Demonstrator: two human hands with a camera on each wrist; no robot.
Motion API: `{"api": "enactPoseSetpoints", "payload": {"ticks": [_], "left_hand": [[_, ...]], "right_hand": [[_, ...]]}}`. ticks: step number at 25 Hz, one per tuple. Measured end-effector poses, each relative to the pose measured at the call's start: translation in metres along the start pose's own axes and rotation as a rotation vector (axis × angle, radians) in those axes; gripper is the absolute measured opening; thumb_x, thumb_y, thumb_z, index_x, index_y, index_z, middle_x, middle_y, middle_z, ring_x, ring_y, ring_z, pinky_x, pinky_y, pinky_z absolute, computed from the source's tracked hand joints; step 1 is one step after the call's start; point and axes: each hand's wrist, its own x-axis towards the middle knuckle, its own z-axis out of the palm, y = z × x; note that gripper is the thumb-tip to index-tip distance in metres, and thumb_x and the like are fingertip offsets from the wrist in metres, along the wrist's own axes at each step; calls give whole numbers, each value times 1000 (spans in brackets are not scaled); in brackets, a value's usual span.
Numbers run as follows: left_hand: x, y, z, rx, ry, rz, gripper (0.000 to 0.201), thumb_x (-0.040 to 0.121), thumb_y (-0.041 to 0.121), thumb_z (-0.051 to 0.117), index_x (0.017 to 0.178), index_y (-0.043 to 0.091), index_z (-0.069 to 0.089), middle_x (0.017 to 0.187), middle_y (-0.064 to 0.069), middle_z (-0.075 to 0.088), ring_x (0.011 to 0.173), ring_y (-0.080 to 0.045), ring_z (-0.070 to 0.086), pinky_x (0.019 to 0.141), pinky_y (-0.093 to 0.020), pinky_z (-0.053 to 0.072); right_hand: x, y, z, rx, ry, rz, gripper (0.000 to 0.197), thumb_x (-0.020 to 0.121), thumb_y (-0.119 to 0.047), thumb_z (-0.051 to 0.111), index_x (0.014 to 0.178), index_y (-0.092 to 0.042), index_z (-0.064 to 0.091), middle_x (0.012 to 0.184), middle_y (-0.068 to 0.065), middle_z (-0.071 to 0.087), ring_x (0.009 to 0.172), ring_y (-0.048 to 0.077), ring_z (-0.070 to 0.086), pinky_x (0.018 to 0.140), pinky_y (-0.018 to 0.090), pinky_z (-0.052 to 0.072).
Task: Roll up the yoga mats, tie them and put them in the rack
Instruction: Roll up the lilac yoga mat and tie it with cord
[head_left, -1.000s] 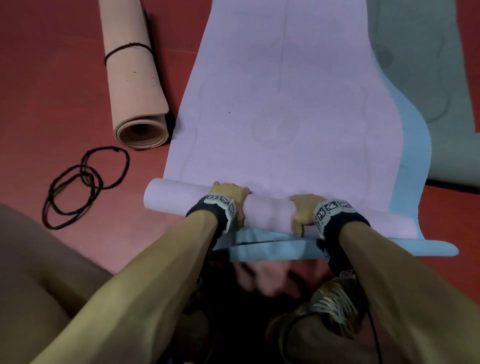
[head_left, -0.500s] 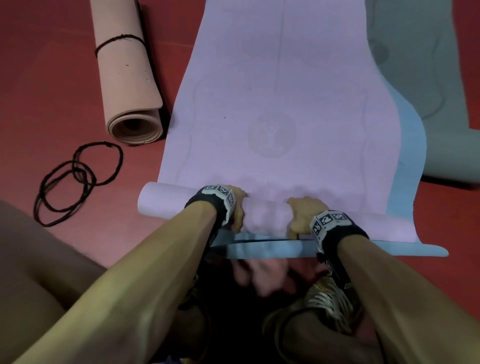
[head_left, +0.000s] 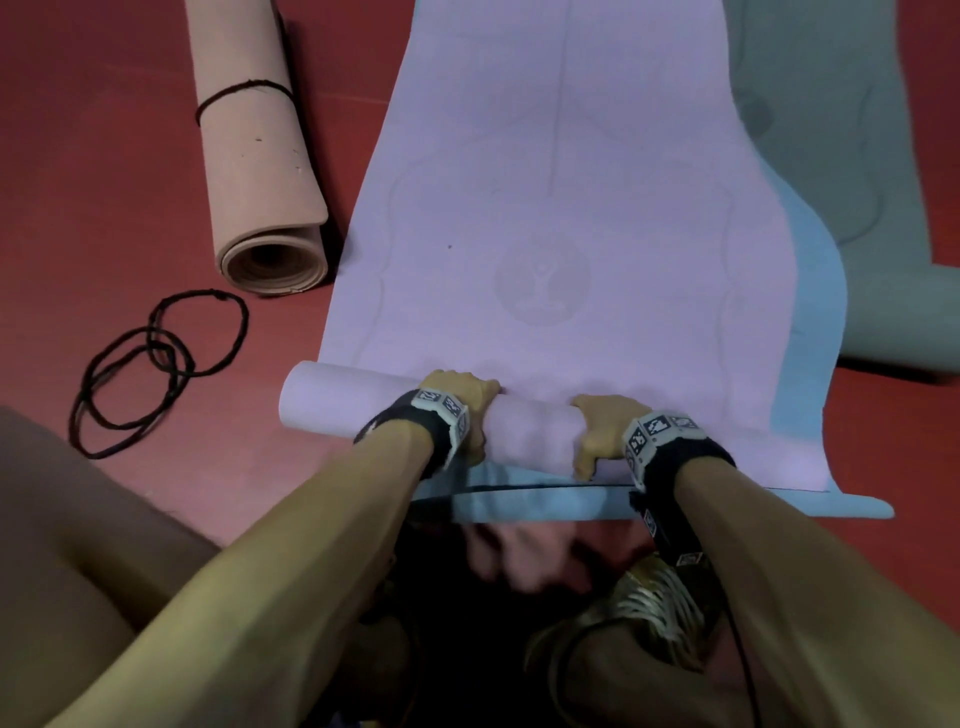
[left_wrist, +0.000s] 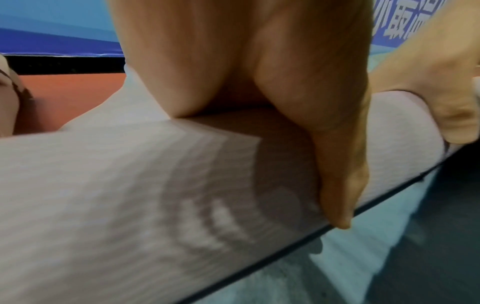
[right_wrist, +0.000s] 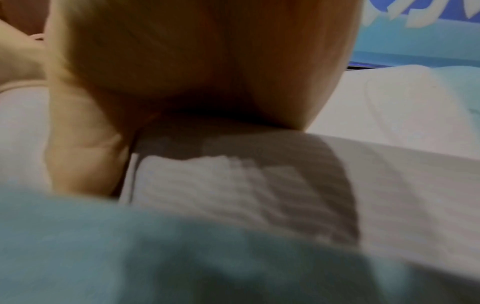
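Note:
A lilac yoga mat (head_left: 561, 208) lies flat on the red floor, and its near end is wound into a roll (head_left: 530, 431). My left hand (head_left: 460, 395) and right hand (head_left: 597, 421) both grip the roll near its middle, fingers curled over the top and thumbs on the near side. The left wrist view shows my left thumb (left_wrist: 335, 164) pressed against the roll (left_wrist: 130, 195). In the right wrist view my right hand (right_wrist: 182, 61) sits on the roll (right_wrist: 259, 185). A light blue mat (head_left: 810, 291) lies under the lilac one.
A pink mat (head_left: 249, 156), rolled and tied with a black band (head_left: 239, 91), lies at the upper left. Loose black loops (head_left: 156, 364) lie on the floor left of the roll. A grey-green mat (head_left: 831, 130) is spread at the right. My knees and shoes are below.
Both hands have stayed on the roll and turned it slightly forward along the lilac mat. The head view has shifted a little.

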Motion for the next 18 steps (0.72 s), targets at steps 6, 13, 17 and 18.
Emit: {"api": "enactPoseSetpoints", "payload": {"ticks": [6, 13, 17, 18], "left_hand": [[8, 13, -19, 93, -147, -74, 50, 56, 29, 87, 100, 29, 63, 84, 10, 62, 77, -12, 64, 75, -26, 53], [-7, -9, 10, -44, 144, 19, 93, 59, 53, 79, 139, 30, 38, 127, -2, 52, 118, -23, 52, 100, -38, 35], [-19, -1, 20, 19, 246, 20, 86, 65, 55, 72, 137, 25, 37, 126, -4, 52, 115, -27, 50, 100, -43, 34], [-20, -2, 17, 23, 239, 17, 85, 65, 55, 72, 137, 25, 37, 126, -4, 53, 115, -27, 51, 99, -43, 35]], "right_hand": [[-21, -2, 28, -229, 316, -79, 92, 68, -50, 76, 144, -20, 33, 133, 6, 52, 122, 27, 50, 102, 39, 34], [-7, -14, -8, -188, 87, 9, 80, 44, -33, 85, 120, -22, 60, 117, 7, 65, 103, 30, 62, 85, 35, 53], [6, -13, -20, -116, -45, 1, 90, 36, -30, 87, 121, -24, 63, 117, 4, 67, 103, 28, 63, 81, 32, 55], [8, -12, -18, -100, -52, -4, 89, 37, -28, 88, 122, -24, 63, 116, 4, 67, 103, 27, 63, 79, 30, 53]]}}
